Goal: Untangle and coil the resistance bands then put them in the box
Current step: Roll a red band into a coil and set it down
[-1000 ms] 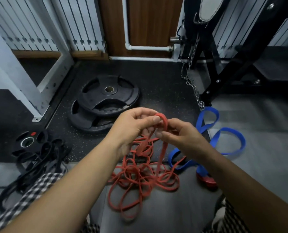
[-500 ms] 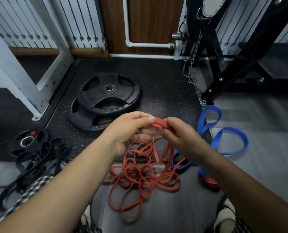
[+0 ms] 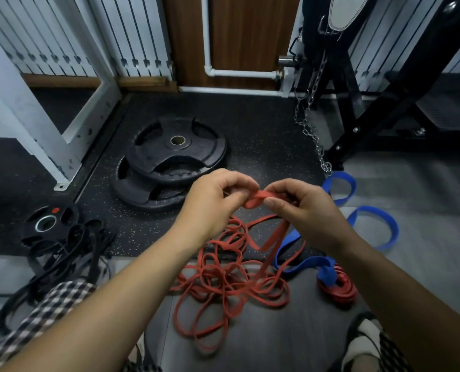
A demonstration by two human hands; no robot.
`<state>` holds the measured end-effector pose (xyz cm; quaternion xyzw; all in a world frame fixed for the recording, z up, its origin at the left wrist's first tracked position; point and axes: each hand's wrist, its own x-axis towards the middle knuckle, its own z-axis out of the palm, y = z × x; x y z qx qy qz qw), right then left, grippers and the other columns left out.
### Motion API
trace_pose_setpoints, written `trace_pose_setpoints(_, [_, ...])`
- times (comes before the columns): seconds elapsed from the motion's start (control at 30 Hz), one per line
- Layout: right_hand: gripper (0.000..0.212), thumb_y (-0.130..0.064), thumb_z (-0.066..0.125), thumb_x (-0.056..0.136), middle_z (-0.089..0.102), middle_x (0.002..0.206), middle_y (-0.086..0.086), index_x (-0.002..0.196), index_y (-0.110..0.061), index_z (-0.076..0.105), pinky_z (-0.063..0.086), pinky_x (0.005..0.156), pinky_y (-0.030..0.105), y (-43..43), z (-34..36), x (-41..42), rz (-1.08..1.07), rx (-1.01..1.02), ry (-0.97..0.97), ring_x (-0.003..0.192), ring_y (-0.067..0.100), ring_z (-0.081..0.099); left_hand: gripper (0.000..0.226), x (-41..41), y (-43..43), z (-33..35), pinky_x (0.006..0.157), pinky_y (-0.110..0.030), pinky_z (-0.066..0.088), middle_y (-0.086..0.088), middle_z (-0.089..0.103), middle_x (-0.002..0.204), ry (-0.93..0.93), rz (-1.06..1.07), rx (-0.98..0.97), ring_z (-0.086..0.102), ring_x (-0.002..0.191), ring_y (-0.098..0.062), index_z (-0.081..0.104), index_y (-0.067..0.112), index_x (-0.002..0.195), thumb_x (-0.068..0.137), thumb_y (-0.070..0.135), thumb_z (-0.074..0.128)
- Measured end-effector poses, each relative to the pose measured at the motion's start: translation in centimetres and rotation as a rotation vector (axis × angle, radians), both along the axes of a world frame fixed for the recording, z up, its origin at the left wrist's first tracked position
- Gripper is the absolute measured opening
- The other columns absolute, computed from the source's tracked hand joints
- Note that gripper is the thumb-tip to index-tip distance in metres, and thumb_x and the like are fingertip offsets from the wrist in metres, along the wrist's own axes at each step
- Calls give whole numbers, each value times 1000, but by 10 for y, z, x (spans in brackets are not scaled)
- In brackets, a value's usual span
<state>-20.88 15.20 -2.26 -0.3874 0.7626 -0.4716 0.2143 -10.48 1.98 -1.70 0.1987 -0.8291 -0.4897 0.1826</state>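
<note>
The left hand [image 3: 215,205] and the right hand [image 3: 306,210] each pinch one end of a short fold of the red band [image 3: 258,197], held above the floor [image 3: 424,264]. A second ago that fold stood up as a small loop between the fingers; now it lies flat and low. The rest of the band hangs down into its tangle on the floor, with the blue band [image 3: 379,218] just to its right and the black bands [image 3: 62,261] well to the left
</note>
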Motion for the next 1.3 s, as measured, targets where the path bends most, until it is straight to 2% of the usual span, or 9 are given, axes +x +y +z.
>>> trace_pose_setpoints(0.13, [10, -15, 64, 85, 61, 71, -5, 83, -25, 65, 48, 62, 20, 0, 2, -2, -20, -17, -94, 65, 0, 54, 20, 1, 5, 4, 79, -29, 52, 2, 66, 87, -38, -71, -8, 64, 82, -14, 70, 24, 91, 75, 12, 74])
trace_pose_setpoints(0.23, [10, -10, 62, 85, 56, 63, -7, 83, -19, 65, 44, 55, 15, -2, 3, 1, -29, -58, -238, 55, -2, 50, 28, 0, 9, -2, 73, -25, 48, 4, 59, 86, -15, -26, -286, 56, 76, -6, 69, 18, 96, 70, 15, 79])
trace_pose_setpoints(0.37, [9, -9, 62, 84, 59, 64, -8, 84, -18, 66, 47, 56, 15, -2, 2, 3, -31, -71, -280, 57, -2, 53, 26, -1, 12, -4, 72, -20, 45, 9, 54, 85, -2, 17, -360, 53, 75, -3, 68, 19, 97, 74, 14, 76])
trace_pose_setpoints(0.43, [12, -11, 64, 83, 63, 71, -5, 84, -22, 66, 50, 63, 20, -2, 3, 2, -31, -76, -256, 66, 2, 58, 24, -3, 9, -4, 72, -25, 47, 8, 56, 81, -46, 18, -268, 54, 73, -6, 69, 20, 94, 73, 13, 76])
trace_pose_setpoints(0.53, [15, -17, 67, 81, 61, 91, 5, 85, -32, 66, 53, 75, 27, -1, 3, 2, -7, -18, -74, 84, 15, 60, 18, -4, 5, -4, 69, -34, 50, 2, 60, 70, -142, -14, 98, 55, 67, -12, 69, 21, 79, 69, 10, 79])
trace_pose_setpoints(0.63, [14, -16, 68, 80, 60, 93, 8, 88, -28, 67, 52, 77, 28, -2, 6, 2, 1, -24, -58, 84, 18, 60, 17, -2, 3, -3, 66, -23, 48, 2, 64, 63, -143, -38, 410, 58, 63, -8, 70, 19, 72, 68, 4, 77])
trace_pose_setpoints(0.8, [14, -12, 65, 80, 62, 79, 5, 94, -11, 66, 50, 63, 19, 0, 9, 0, -11, -82, -333, 69, 9, 57, 17, -1, -1, 1, 65, -17, 48, 6, 68, 64, -55, -3, 582, 63, 65, -5, 69, 15, 76, 63, 6, 75])
trace_pose_setpoints(1.03, [17, -22, 67, 69, 64, 72, 0, 85, -16, 67, 51, 59, 16, 0, 5, 2, -45, -104, -408, 62, 5, 58, 15, -2, 8, 2, 60, -13, 51, 1, 67, 67, 50, 39, 864, 64, 61, -5, 63, 11, 79, 69, 0, 67])
trace_pose_setpoints(1.3, [10, -7, 65, 79, 67, 67, -6, 84, -16, 66, 52, 61, 16, -3, -1, 10, -68, -126, -427, 62, 1, 62, 12, -3, 12, -1, 65, -16, 56, -6, 70, 75, 117, 77, 1091, 69, 69, -10, 62, 2, 86, 78, -6, 58])
